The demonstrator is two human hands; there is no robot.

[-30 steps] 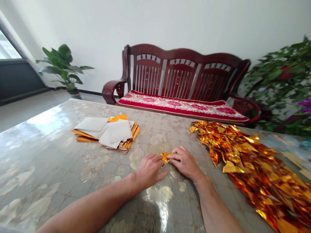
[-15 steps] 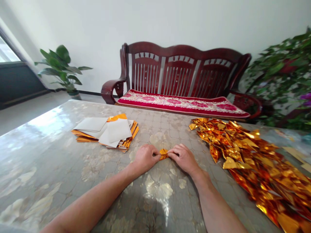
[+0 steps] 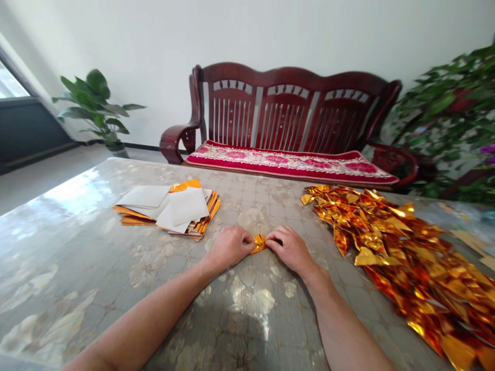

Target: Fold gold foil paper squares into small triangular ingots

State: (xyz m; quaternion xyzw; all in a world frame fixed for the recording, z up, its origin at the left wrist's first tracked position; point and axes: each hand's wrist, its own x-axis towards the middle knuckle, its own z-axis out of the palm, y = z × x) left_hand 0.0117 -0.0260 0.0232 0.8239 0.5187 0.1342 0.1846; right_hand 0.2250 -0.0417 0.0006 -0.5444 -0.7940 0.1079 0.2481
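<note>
A small folded piece of gold foil paper (image 3: 259,243) is held low over the table between my two hands. My left hand (image 3: 233,244) pinches its left end with thumb and forefinger. On the opposite end, my right hand (image 3: 290,248) grips it the same way. The fingertips hide both ends of the paper. To the left lies a stack of foil paper sheets (image 3: 184,208), white backs mostly up and orange-gold edges showing. A large heap of folded gold foil pieces (image 3: 390,242) spreads along the right side.
The table (image 3: 162,309) has a glossy floral cover. Behind it stands a dark wooden bench (image 3: 286,108) with a red patterned cushion (image 3: 278,158). Clear plastic (image 3: 452,214) lies beyond the heap. Potted plants (image 3: 96,105) flank the bench.
Both hands keep their pinch on the foil piece. The piece is tilted slightly more, its left end lower. The whole view has shifted a little.
</note>
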